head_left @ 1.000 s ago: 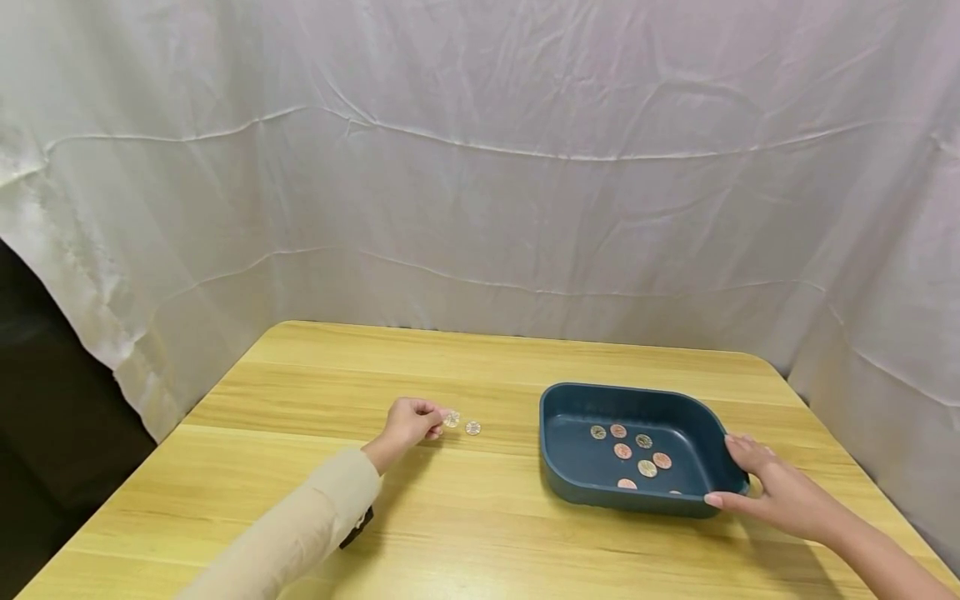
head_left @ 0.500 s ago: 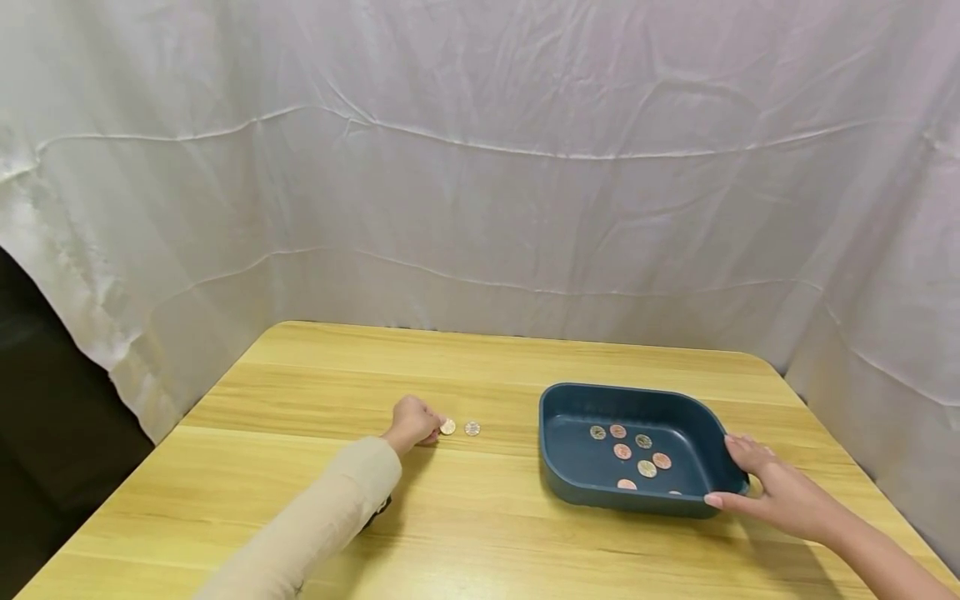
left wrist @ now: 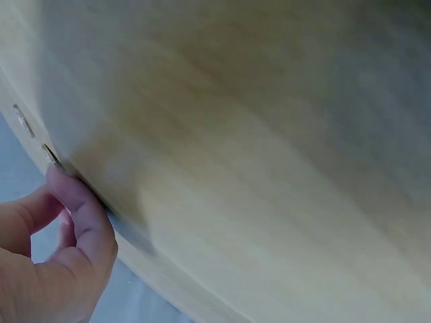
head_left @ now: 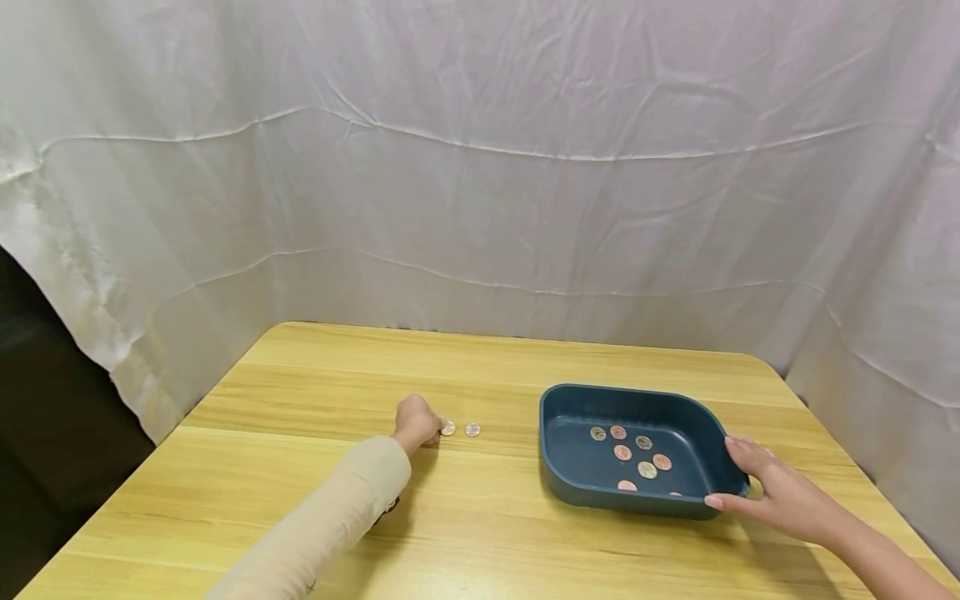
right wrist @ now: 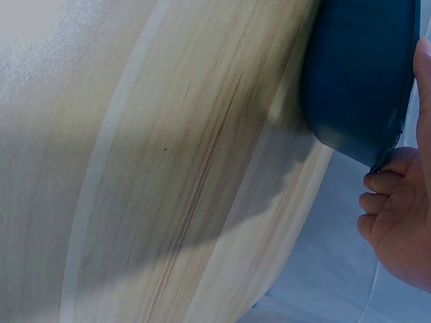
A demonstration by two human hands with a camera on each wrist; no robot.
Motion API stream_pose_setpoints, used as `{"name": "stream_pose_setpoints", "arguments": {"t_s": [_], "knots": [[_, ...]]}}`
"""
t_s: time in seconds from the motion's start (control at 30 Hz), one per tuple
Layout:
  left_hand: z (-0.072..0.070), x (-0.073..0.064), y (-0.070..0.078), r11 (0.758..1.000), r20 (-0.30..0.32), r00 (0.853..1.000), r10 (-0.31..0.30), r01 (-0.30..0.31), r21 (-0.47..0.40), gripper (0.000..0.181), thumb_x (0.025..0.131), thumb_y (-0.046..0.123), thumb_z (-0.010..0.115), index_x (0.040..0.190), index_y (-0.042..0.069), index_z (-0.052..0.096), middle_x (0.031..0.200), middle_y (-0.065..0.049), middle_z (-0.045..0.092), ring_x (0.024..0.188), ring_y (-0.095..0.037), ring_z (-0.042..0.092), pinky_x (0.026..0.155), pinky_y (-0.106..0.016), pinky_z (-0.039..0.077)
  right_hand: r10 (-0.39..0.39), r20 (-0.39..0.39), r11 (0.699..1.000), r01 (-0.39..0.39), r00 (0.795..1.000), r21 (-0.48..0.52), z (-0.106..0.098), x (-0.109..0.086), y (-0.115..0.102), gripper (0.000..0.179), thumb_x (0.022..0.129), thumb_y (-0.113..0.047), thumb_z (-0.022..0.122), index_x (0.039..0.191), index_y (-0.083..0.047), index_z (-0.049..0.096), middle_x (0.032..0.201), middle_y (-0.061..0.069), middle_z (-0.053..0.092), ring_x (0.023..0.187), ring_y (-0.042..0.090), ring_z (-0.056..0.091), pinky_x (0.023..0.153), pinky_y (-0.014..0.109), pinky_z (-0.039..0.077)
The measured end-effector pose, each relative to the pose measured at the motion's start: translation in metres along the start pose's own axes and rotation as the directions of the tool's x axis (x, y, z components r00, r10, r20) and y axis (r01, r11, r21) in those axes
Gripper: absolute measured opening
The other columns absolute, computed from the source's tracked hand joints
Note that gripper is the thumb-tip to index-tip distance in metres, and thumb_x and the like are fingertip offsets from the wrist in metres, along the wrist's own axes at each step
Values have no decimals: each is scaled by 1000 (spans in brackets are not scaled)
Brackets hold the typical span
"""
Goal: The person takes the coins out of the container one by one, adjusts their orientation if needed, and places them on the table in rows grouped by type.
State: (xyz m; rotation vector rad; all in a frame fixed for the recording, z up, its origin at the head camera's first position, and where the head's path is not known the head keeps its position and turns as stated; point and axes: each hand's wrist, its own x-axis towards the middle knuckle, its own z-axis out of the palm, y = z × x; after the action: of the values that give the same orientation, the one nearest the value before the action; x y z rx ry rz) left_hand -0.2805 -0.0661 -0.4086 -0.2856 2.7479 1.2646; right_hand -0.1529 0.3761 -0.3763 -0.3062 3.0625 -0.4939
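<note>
My left hand [head_left: 417,422] pinches the near edge of a gold-coloured coin [head_left: 447,427] with its fingertips, low over the wooden table. In the left wrist view the coin [left wrist: 51,155] juts out past the fingertips. A second, more silvery coin [head_left: 472,429] lies flat just to its right. Over on the right, my right hand [head_left: 780,492] grips the corner of a dark blue tray [head_left: 555,479], thumb and fingers on its rim. Several copper and gold-toned coins [head_left: 647,470] lie scattered on the tray's floor. From the right wrist, only the tray's outer wall [right wrist: 360,74] shows.
A light wooden table [head_left: 330,375] with rounded corners carries everything. Pale draped cloth [head_left: 480,217] hangs behind it and along the sides. Something dark [head_left: 45,425] stands beyond the table's left edge.
My left hand has lowered its coin from a raised, tilted position toward the table, left of the silvery coin, with the forearm shifting slightly right. The right hand and tray have stayed put.
</note>
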Motion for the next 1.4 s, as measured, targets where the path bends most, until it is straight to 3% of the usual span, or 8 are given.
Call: {"name": "stream_pose_setpoints", "arguments": {"t_s": [0.17, 0.3, 0.4, 0.5, 0.7, 0.93, 1.13, 1.4], "knots": [[2, -2, 1, 995, -13, 1000, 17, -15, 98, 14, 80, 6, 71, 76, -7, 69, 54, -9, 63, 38, -7, 46, 39, -13, 37, 3, 1, 1000, -3, 1000, 0, 0, -1, 0, 90, 78, -44, 69, 135, 17, 32, 136, 41, 31, 120, 58, 32, 88, 70, 32], [1, -3, 2, 989, -51, 996, 71, -63, 134, 14, 79, 7, 72, 75, -6, 70, 67, -14, 68, 44, -7, 48, 44, -15, 41, -7, -12, 1000, 7, 1000, 1, 1, -1, 1, 90, 78, -43, 70, 134, 17, 33, 136, 41, 32, 120, 58, 33, 88, 69, 33], [-3, -7, 4, 986, -65, 989, 132, -125, 110, 15, 81, 5, 69, 72, -6, 69, 77, -17, 70, 48, -8, 47, 49, -18, 44, -13, -17, 1000, 13, 1000, 3, 1, -1, 1, 90, 77, -43, 71, 134, 17, 33, 135, 41, 32, 120, 58, 33, 88, 69, 33], [-7, -11, 10, 979, -72, 977, 201, -198, 40, 16, 85, 4, 64, 72, -6, 66, 76, -16, 69, 49, -7, 45, 50, -17, 43, -14, -17, 1000, 14, 1000, 7, 1, 0, 0, 91, 77, -43, 71, 134, 17, 33, 135, 40, 32, 120, 57, 33, 88, 68, 34], [-8, -20, 29, 929, -107, 930, 352, -361, -77, 11, 88, 5, 61, 82, -3, 65, 76, -17, 65, 58, -15, 57, 53, -20, 44, -15, -20, 1000, 16, 1000, 13, 1, 1, 0, 91, 77, -42, 71, 134, 17, 33, 136, 40, 32, 120, 57, 33, 88, 68, 34], [3, -36, 49, 846, -103, 860, 499, -509, -157, 10, 87, 5, 62, 80, -2, 64, 72, -14, 66, 58, -19, 63, 52, -20, 49, -11, -16, 1000, 12, 1000, 26, 2, 1, -1, 91, 77, -42, 71, 134, 17, 33, 136, 40, 32, 120, 57, 33, 89, 69, 33], [19, -51, 63, 799, -47, 822, 568, -564, -210, 11, 88, 7, 62, 81, -1, 65, 73, -15, 66, 59, -18, 62, 50, -17, 47, -4, -11, 1000, 4, 1000, 19, 2, 0, 0, 91, 77, -43, 71, 134, 17, 32, 136, 40, 32, 120, 57, 33, 89, 68, 33], [45, -66, 82, 762, 5, 788, 616, -595, -255, 9, 86, 7, 64, 81, 0, 66, 72, -14, 65, 57, -4, 52, 52, -15, 44, -15, -23, 1000, 15, 1000, 20, 1, 0, 1, 91, 77, -42, 72, 134, 17, 33, 135, 40, 33, 120, 57, 34, 89, 68, 34]]}}
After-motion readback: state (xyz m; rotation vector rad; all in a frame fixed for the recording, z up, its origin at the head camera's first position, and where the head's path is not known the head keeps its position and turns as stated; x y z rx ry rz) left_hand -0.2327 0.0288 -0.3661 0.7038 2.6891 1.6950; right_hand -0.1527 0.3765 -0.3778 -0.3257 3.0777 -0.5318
